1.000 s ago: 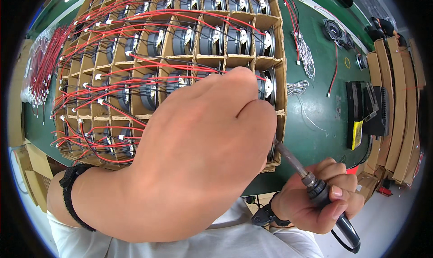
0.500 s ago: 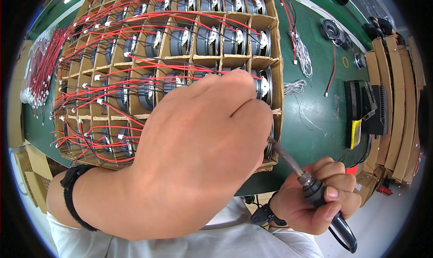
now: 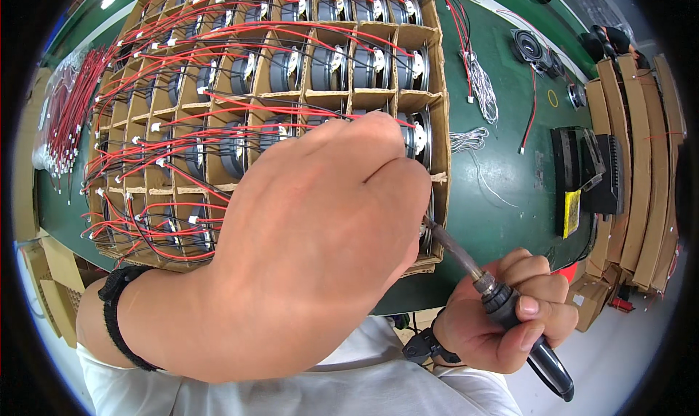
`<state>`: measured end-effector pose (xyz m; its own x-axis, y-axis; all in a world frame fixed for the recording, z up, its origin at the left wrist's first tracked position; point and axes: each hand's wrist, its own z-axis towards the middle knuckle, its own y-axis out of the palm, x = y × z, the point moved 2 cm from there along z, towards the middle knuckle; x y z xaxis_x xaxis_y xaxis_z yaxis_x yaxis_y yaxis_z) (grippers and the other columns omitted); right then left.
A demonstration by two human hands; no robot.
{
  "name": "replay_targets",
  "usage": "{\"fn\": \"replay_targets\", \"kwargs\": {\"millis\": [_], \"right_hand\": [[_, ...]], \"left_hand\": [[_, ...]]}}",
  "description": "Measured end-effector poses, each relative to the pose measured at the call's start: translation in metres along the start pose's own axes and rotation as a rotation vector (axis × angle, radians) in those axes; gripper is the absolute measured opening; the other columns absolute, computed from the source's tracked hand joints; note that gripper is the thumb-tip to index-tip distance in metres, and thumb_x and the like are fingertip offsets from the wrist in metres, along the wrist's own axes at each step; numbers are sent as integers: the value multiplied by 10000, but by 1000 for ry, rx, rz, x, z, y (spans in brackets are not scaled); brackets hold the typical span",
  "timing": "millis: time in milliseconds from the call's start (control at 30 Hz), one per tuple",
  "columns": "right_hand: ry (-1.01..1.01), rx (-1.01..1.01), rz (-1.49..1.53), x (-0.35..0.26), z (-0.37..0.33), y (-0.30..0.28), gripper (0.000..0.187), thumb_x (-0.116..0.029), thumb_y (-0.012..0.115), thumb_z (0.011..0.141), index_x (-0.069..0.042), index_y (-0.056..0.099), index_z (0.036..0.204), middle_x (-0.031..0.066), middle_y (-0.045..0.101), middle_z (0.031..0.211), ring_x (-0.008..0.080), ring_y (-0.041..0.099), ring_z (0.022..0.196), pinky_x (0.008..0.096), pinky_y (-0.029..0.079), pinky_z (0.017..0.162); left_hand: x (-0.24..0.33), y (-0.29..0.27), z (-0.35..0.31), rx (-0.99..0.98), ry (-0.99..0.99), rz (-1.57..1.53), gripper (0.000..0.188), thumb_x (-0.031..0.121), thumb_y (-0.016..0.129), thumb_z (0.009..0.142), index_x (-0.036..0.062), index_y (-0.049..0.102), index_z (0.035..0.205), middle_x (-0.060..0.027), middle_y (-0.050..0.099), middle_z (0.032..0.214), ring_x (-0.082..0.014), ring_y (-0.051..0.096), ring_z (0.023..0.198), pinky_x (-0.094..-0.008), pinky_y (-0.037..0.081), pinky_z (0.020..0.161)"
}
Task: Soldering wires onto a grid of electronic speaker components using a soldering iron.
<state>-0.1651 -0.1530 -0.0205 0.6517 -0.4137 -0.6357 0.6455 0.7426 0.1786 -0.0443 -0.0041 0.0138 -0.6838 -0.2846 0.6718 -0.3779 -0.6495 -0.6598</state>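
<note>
My right hand [image 3: 513, 310] is wrapped round the dark handle of a soldering iron [image 3: 502, 304], thumb on top. The iron's metal shaft points up and left, and its tip reaches a speaker cell at the near right corner of a cardboard divider box [image 3: 443, 132]. Above the box's near right part is my left hand [image 3: 328, 205], closed, with its back toward me. It covers several cells, and its fingertips and anything pinched in them are hidden. Round speakers [image 3: 368, 68] stand on edge in the cells, many with red and black leads [image 3: 218, 128] ending in white plugs.
A bundle of red leads [image 3: 69, 117] lies in clear plastic at left. On the green table [image 3: 484, 219] at right are coils of pale wire [image 3: 477, 81], loose speakers [image 3: 530, 48] and a black stand with a yellow pad [image 3: 572, 212]. Cardboard dividers [image 3: 633, 176] stand at far right.
The whole view has shifted slightly, so box and hands appear a little further left. Both hands keep nearly the same pose, with the iron's tip at the same corner.
</note>
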Motion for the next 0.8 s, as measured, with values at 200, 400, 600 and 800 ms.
{"fn": "replay_targets", "kwargs": {"millis": [200, 400, 600, 800], "right_hand": [[4, 46, 17, -1, 4, -10, 264, -283, 580, 993, -62, 480, 887, 11, 367, 725, 135, 302, 584, 317, 242, 546], [83, -45, 12, -3, 6, -11, 289, -290, 621, 1010, -53, 491, 908, 18, 387, 711, 148, 339, 584, 325, 278, 552], [30, 27, -7, 2, 3, -1, 216, -233, 567, 933, -63, 463, 848, 20, 389, 685, 119, 264, 542, 302, 213, 516], [10, 23, -52, 3, 3, 1, 225, -234, 568, 933, -57, 464, 842, 29, 398, 676, 120, 277, 523, 295, 215, 483]], "left_hand": [[0, -1, 0, -23, -17, 12, 194, -47, 717, 705, 42, 612, 842, -101, 528, 795, -307, 529, 716, -409, 431, 644], [2, -1, 1, -27, -26, 9, 196, -52, 718, 702, 37, 609, 839, -101, 527, 791, -306, 527, 711, -404, 428, 630], [1, -1, 1, -20, -18, 14, 204, -57, 723, 693, 32, 612, 839, -105, 534, 794, -304, 534, 712, -401, 434, 625], [1, 0, 1, -13, -18, -2, 208, -59, 726, 686, 30, 615, 838, -107, 533, 787, -303, 541, 714, -401, 440, 621]]}}
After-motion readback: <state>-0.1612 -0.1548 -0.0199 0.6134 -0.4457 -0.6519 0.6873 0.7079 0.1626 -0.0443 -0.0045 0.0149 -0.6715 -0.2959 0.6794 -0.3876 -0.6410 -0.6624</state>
